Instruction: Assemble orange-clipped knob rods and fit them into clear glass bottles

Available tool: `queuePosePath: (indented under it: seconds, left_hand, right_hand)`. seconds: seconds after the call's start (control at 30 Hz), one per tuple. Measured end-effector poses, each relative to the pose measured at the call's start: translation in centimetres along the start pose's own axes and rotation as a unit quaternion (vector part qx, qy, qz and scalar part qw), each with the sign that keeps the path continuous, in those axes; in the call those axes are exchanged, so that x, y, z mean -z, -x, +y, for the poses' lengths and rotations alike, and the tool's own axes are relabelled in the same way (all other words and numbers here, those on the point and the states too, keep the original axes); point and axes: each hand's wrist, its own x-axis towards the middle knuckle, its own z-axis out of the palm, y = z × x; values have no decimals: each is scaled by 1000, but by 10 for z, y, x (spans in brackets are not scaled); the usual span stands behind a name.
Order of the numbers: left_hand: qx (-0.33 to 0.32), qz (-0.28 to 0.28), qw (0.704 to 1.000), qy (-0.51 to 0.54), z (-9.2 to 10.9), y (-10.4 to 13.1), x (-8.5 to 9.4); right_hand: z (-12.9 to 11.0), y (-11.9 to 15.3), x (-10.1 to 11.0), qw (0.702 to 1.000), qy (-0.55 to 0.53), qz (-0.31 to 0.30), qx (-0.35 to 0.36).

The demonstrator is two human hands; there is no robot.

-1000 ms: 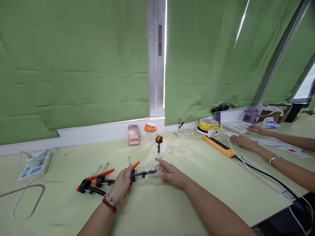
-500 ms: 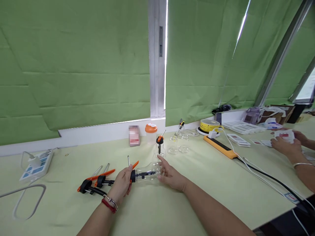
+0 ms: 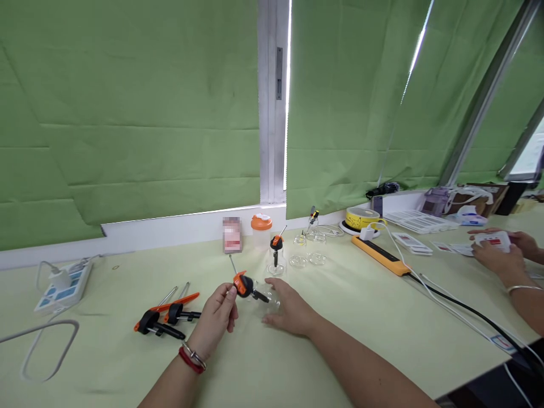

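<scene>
My left hand (image 3: 217,311) pinches the black-and-orange stopper (image 3: 243,285) with thumb and fingertips. A thin metal spout rises from this stopper, and its black stem points into a clear glass bottle (image 3: 274,301), which lies tilted above the table. My right hand (image 3: 293,309) is curled around the bottle's base end. Left of my left hand lie two loose stoppers, one (image 3: 149,323) in front of the other (image 3: 176,313), with orange levers raised. Just behind my hands stands another glass bottle (image 3: 276,265) with a stopper fitted in its mouth.
At the back are an orange-lidded cup (image 3: 260,229), a pinkish box (image 3: 232,235) and several clear glass bottles (image 3: 317,258). A white power strip (image 3: 63,286) lies left; an orange one (image 3: 378,255) with cables lies right. At far right another person's hands (image 3: 501,255) hold a white packet.
The bottle has tilted, its stopper turning toward me. The stopper's orange lever, sticking out before, now lies folded on its top. My left fingers have shifted to the stopper's edge; my right hand has closed further round the base.
</scene>
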Motion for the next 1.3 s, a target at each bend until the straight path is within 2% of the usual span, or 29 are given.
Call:
queuePosePath:
  seconds: [0.1,0.23,0.37,0.43,0.53,0.63,0.8,0.87,1.0,1.13,1.3]
  left_hand:
    - [-11,-4,998,-56,0,1,0]
    - [-19,-8,991,-133,-3,0,1]
    - [-59,35,969,-236,-10,-5,7]
    - [-67,79,947,-303,-13,-9,13]
    - [-41,146,903,-403,-15,-13,24]
    - [-30,190,872,-449,-13,-15,33]
    - [14,265,796,-545,-12,-15,48]
    - [53,259,795,-546,-15,-15,53]
    - [108,218,813,-529,-21,-19,58]
    - [98,190,821,-529,-21,-20,53]
    - [55,145,837,-525,-20,-19,42]
  right_hand:
    - [1,-1,-5,999,36,-17,-21]
    - [-2,-3,-9,998,62,-20,-3]
    - [-3,-4,-13,997,74,-13,2]
    - [-2,-6,-16,996,87,-8,0]
    - [0,-13,-22,994,107,0,-11]
    - [2,-25,-28,993,121,2,-18]
    - [5,-53,-38,989,143,17,-24]
    - [8,-64,-42,988,144,28,-37]
    - [12,-82,-49,986,146,59,-62]
    - [15,-95,-55,978,170,82,-93]
    - [19,-104,-59,968,191,108,-119]
